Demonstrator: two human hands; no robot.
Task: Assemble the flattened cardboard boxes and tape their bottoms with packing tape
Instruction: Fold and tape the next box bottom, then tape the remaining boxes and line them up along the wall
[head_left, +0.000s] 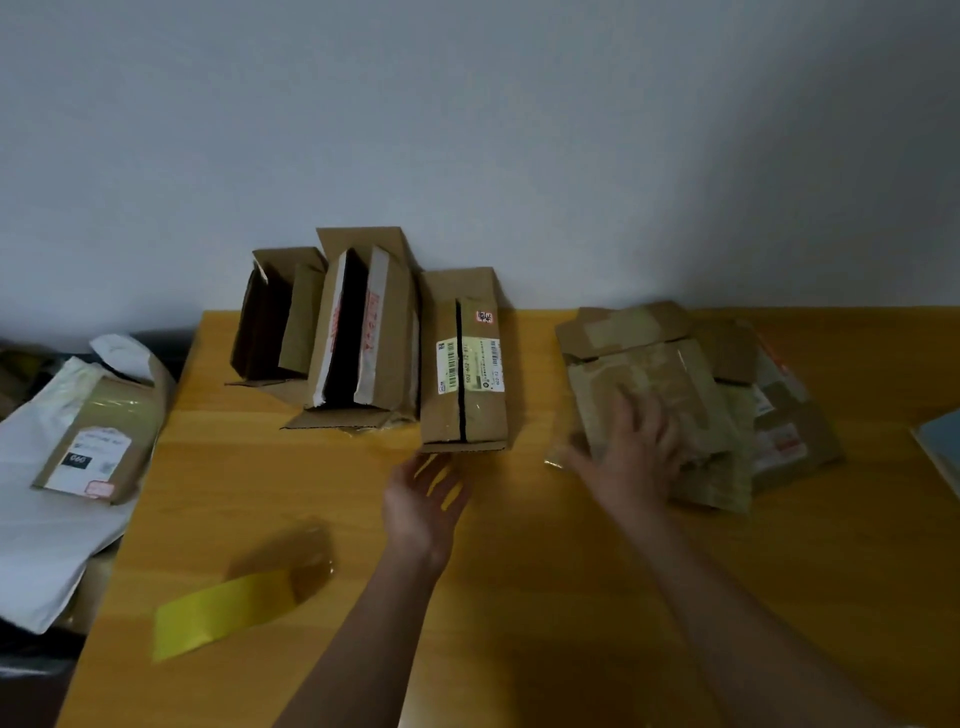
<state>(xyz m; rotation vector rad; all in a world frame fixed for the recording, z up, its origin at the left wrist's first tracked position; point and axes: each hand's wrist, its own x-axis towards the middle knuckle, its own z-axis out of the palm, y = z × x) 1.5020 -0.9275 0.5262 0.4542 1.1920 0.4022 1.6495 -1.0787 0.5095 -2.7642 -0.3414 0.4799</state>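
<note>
Tape (249, 587) on table (519, 597); left hand (423, 506) loose, ungripping, near 3 boxes (462, 374); right hand (634, 447) flat on flats (654, 374).

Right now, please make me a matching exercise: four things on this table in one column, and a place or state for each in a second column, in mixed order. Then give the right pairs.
Things:
1. labelled box
2. tape roll
3. right hand
4. left hand

Places or states:
A. lies near the table's front left, with a yellow strip trailing from it
B. rests flat on the stack of flattened boxes
C. open, palm up, holding nothing, just in front of the labelled box
D. stands by the wall, rightmost of three assembled boxes

Pairs: 1-D, 2-A, 3-B, 4-C
</note>
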